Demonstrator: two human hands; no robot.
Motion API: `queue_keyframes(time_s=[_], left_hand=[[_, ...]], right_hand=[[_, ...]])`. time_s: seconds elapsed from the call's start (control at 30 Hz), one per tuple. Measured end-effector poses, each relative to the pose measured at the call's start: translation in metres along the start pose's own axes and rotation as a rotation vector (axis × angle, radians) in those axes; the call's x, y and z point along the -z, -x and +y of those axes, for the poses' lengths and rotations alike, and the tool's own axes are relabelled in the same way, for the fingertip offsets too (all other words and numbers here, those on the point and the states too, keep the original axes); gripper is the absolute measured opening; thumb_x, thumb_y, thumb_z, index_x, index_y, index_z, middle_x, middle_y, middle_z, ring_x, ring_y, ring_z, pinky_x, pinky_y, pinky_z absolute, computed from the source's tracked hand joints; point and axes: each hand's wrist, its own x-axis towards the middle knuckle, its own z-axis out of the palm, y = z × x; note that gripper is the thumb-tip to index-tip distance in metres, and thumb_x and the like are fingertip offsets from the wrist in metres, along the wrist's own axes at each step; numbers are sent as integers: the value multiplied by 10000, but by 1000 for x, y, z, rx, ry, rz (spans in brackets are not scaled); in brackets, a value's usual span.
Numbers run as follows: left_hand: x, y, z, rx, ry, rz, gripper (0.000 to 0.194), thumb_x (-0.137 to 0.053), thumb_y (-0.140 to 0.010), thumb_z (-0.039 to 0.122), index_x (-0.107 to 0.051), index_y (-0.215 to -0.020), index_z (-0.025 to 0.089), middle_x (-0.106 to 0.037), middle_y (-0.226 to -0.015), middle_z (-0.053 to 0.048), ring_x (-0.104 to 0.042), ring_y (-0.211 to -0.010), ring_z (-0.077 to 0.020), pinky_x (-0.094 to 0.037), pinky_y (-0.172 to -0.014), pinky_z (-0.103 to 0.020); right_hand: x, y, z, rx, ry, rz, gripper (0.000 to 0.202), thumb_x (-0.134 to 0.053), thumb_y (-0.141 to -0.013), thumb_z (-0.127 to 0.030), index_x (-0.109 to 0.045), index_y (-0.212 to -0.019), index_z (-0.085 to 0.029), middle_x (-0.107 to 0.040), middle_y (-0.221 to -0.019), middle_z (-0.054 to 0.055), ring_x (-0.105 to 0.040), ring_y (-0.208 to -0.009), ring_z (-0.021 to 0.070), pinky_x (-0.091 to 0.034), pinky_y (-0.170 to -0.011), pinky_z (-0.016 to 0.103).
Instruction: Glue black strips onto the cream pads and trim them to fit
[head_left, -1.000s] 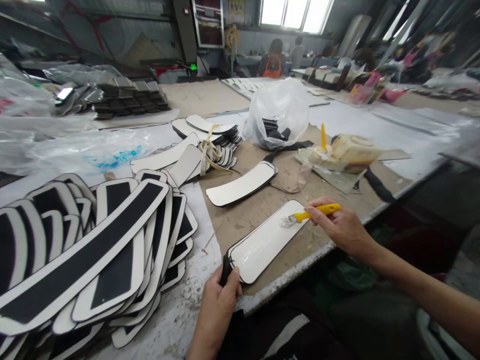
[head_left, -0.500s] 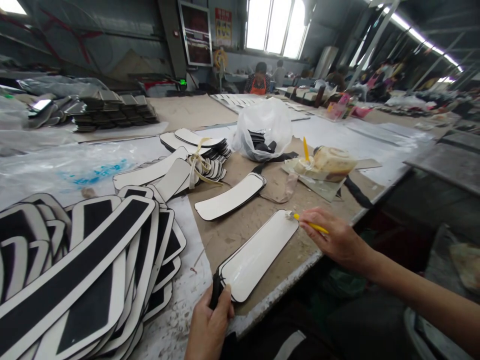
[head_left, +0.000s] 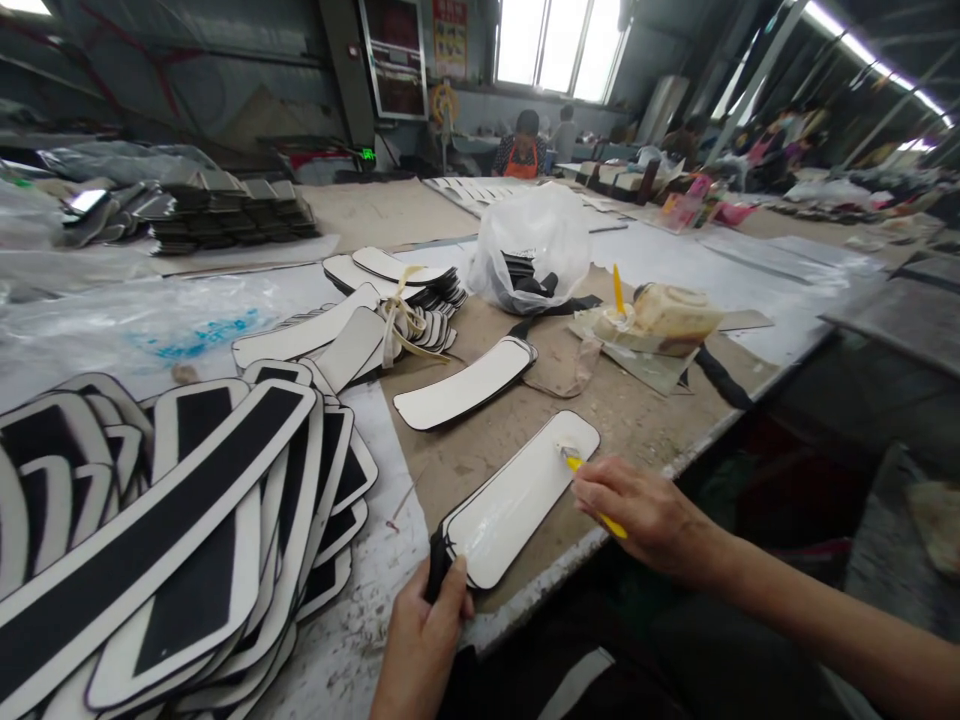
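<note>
A long white panel with rounded ends and a thin dark edge (head_left: 517,505) lies on the brown sheet (head_left: 480,450) near the table edge, apparently on top of others. My left hand (head_left: 427,625) grips its near end, thumb on top, with a black strip (head_left: 436,565) beside the fingers. In my right hand (head_left: 637,510) is a yellow-handled brush (head_left: 611,524), its bristles touching the panel's white face near the far end. The face looks wet and shiny. Just beyond lies a small stack of curved white panels (head_left: 465,385).
Large black-and-white panels (head_left: 180,520) are piled at left. Behind are tied white pieces (head_left: 345,335), a plastic bag with black strips (head_left: 529,245), and a glue-smeared container (head_left: 667,320) with another yellow handle (head_left: 619,290). A person in an orange apron (head_left: 521,155) sits far back.
My right hand has drawn the brush from the panel's far tip inward, toward me and slightly left. My left hand still holds the near end.
</note>
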Motion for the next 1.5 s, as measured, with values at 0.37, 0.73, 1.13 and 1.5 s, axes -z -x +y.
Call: queue_keyframes(time_s=[0.37,0.73,1.13,1.5], left_hand=[[2,-2,-2,-29,-37,-40,404,-486,-808,520,-503,-578,188,-397,-455,51,-334,-455,-105,-235,-463,-248],[2,-1,1,-12,38,-55,413,-502,-790,526,-493,-565,180,-382,-436,58,-314,-432,-89,-230,-450,-241],[1,4,7,9,99,-48,374,-520,-783,497,-488,-596,175,-387,-449,67,-298,-437,-82,-213,-450,-232],[-1,3,5,13,120,-32,418,-549,-754,544,-487,-586,166,-407,-458,58,-287,-428,-73,-190,-448,-226]], right_hand=[[-5,-11,-48,-340,-685,278,138,-502,-876,-148,-599,-953,-209,-634,-861,45,-615,-810,161,-520,-728,276],[-16,-13,-64,-217,-696,222,199,-510,-860,-111,-588,-1012,-212,-629,-892,50,-609,-860,165,-512,-762,280],[-20,-19,-46,-572,-773,279,166,-512,-890,-324,-605,-868,-188,-607,-802,30,-611,-650,139,-517,-618,259],[7,6,28,-363,-170,370,89,-506,-888,-234,-573,-945,-217,-624,-903,55,-608,-890,198,-502,-828,356]])
